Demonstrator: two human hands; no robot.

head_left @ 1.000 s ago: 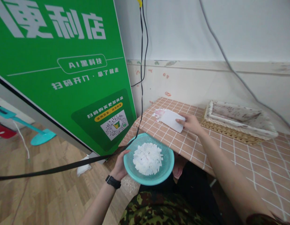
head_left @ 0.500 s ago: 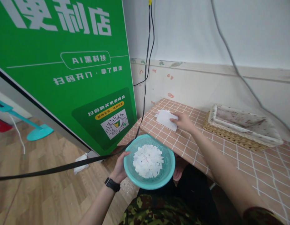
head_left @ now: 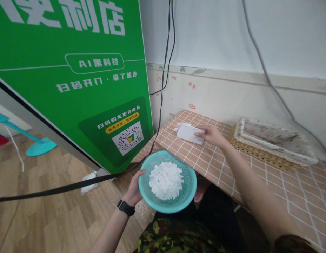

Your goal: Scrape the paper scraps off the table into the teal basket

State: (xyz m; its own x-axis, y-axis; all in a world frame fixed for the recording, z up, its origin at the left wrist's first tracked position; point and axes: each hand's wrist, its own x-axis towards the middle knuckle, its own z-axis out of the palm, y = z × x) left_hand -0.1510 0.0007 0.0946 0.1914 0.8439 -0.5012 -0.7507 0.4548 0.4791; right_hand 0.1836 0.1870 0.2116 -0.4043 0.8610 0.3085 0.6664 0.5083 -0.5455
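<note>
My left hand grips the left rim of a round turquoise plastic colander, held just below the table's front edge. A heap of small torn white paper pieces lies in it. Over the tabletop, my right hand pinches the right end of a flat piece of white paper between thumb and fingers. Small paper scraps lie on the cloth at the paper's far left edge, partly hidden by it.
A brown checked cloth covers the table. A lined wicker basket stands toward the wall. A tall green cabinet is at left, with a black strap running across in front. A turquoise stand rests on the wooden floor.
My right hand has shifted slightly right with the white paper, which has turned a little. My left hand and the colander stay nearly where they were.
</note>
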